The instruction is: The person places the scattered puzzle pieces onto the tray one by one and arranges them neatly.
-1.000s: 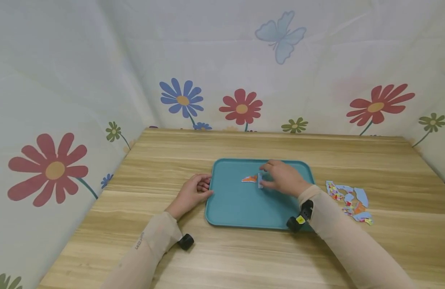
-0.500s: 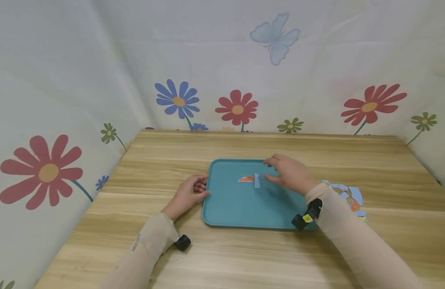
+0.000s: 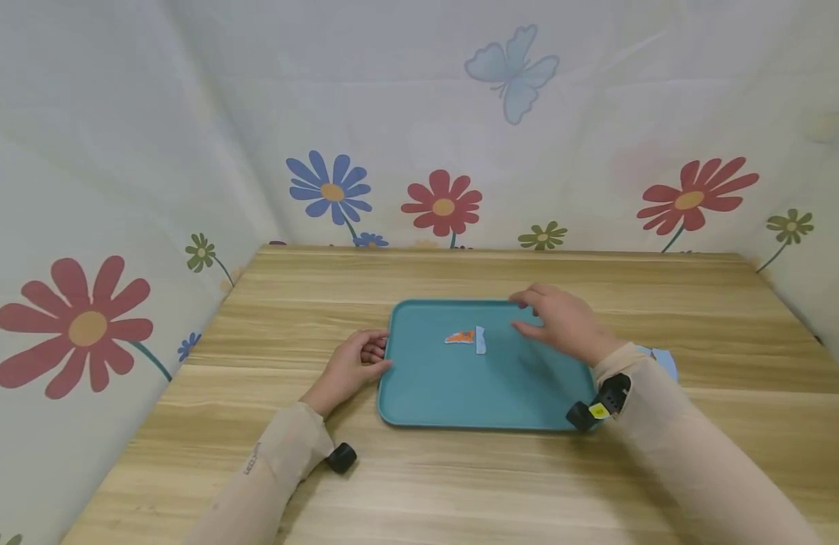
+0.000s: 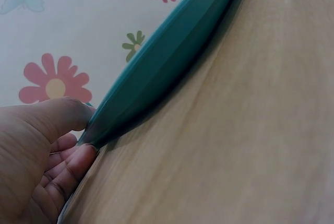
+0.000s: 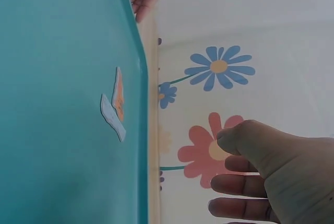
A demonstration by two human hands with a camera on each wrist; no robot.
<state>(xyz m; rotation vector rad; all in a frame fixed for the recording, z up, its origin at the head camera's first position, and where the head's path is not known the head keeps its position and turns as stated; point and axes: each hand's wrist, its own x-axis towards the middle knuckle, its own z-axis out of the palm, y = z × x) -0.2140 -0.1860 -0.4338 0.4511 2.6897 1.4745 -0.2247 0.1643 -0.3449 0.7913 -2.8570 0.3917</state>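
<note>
A teal tray (image 3: 453, 397) lies on the wooden table. On it, an orange puzzle piece (image 3: 458, 337) with a pale edge meets or nearly meets a narrow light-blue puzzle piece (image 3: 481, 341). My left hand (image 3: 350, 369) holds the tray's left rim, and the left wrist view shows the thumb (image 4: 65, 117) and fingertips at that rim. Over the tray's right side hovers my right hand (image 3: 562, 322), its fingers spread and holding nothing, apart from both pieces. The right wrist view also shows the light-blue piece (image 5: 111, 117) lying against the orange one (image 5: 118, 93).
More puzzle pieces (image 3: 665, 363) lie on the table right of the tray, mostly hidden behind my right forearm. The wooden tabletop (image 3: 419, 484) extends around the tray. A flowered curtain (image 3: 378, 91) hangs behind the table and along its left and right sides.
My right hand has let go of the light-blue piece and moved right, away from it. That piece stays beside the orange one. The left hand keeps its place on the rim.
</note>
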